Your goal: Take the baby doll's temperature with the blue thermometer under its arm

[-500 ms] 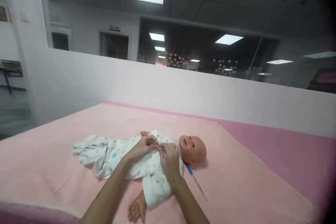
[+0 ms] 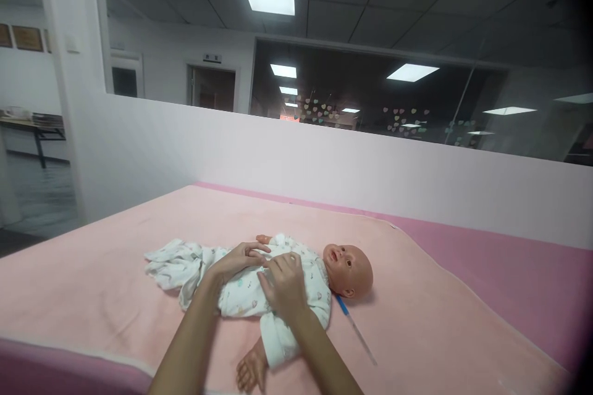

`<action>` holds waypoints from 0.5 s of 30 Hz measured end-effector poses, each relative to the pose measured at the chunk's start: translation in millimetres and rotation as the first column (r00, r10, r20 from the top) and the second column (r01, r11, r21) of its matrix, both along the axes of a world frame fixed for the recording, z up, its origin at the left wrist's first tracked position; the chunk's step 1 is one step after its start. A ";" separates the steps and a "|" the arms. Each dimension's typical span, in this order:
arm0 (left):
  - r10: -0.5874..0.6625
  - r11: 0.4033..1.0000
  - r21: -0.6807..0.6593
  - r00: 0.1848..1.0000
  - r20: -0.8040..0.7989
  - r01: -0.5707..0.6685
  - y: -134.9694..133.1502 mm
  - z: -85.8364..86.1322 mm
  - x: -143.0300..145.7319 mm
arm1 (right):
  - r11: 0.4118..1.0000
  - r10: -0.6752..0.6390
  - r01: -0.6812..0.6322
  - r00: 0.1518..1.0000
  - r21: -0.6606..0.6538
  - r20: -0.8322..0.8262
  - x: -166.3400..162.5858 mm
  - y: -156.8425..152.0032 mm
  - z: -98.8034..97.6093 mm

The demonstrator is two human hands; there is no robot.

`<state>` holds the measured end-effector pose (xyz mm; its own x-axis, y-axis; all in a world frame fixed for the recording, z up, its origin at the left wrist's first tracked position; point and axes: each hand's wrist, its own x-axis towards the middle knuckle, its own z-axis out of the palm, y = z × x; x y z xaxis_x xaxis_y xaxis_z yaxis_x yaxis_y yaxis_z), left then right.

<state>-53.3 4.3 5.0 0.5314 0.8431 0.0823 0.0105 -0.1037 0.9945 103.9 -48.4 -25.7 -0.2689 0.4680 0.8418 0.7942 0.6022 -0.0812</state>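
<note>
Doll [image 2: 296, 278] lies on its back on a pink blanket [image 2: 417, 321], head [image 2: 349, 271] toward 3 o'clock and legs toward 9 o'clock, low in the middle of the view. It wears a white printed suit [image 2: 241, 296], whose loose leg end is bunched at 9 o'clock of the body. One bare doll hand sticks out of a sleeve at 6 o'clock, near the lower edge of the view; the other shows at 12 o'clock of the chest.

The left hand [image 2: 238, 261] rests on the suit over the belly, fingers stretched toward 3 o'clock and close together, lying flat on the cloth; whether they pinch any of it cannot be told. The right hand [image 2: 282, 284] lies on the chest just beside it, at 4 o'clock of the left hand, fingers curled and bent down into the cloth, the thumb near the left fingertips. Whether it grips a fold cannot be told either. Both forearms come up from the lower edge.

A thin stick with a blue end [image 2: 354, 327] lies on the blanket at 5 o'clock of the head, just apart from the neck. The blanket covers a darker pink pad [image 2: 509, 271], which shows bare at 3 o'clock. A white partition [image 2: 324, 154] stands behind at 12 o'clock, with dark glass and ceiling lights above it.
</note>
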 end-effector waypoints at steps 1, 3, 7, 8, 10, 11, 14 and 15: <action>0.004 1.000 0.000 1.000 0.017 -0.004 0.2 -1.1 0.5 | 1.000 -0.010 0.011 1.000 -0.024 0.022 -4.4 1.5 -1.0; 0.011 1.000 0.009 0.999 0.037 -0.011 0.4 -2.4 1.6 | 0.997 -0.047 0.048 0.999 -0.055 0.013 -9.7 4.4 -4.7; 0.013 1.000 0.013 0.999 0.038 -0.014 -2.4 -1.1 3.3 | 0.994 -0.067 0.065 0.998 -0.087 -0.020 -9.6 6.0 -11.6; 0.016 1.000 0.011 0.999 0.044 -0.016 -3.5 -0.3 3.7 | 0.994 -0.062 0.061 0.998 -0.092 -0.011 -8.8 5.7 -12.1; 0.023 1.000 0.005 0.998 0.061 -0.023 -5.1 0.8 4.2 | 0.995 -0.050 0.050 0.999 -0.091 0.005 -7.6 5.1 -11.8; 0.026 1.000 0.006 0.997 0.070 -0.027 -5.5 0.9 4.3 | 0.995 -0.046 0.046 0.999 -0.087 0.003 -7.3 5.0 -11.2; 0.017 1.000 0.020 0.997 0.078 -0.018 -4.8 0.1 3.8 | 0.997 -0.031 0.028 0.999 -0.069 -0.043 -6.8 5.6 -9.9; 0.008 1.000 0.026 0.997 0.075 -0.010 -4.3 -0.2 3.4 | 0.997 -0.022 0.018 0.998 -0.068 -0.064 -6.6 5.8 -9.7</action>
<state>-49.8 0.0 4.8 0.5153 0.8448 0.1440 -0.0632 -0.1301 0.9895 97.3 -42.5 -35.4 -0.2052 0.5293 0.8232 0.7979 0.5776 -0.1725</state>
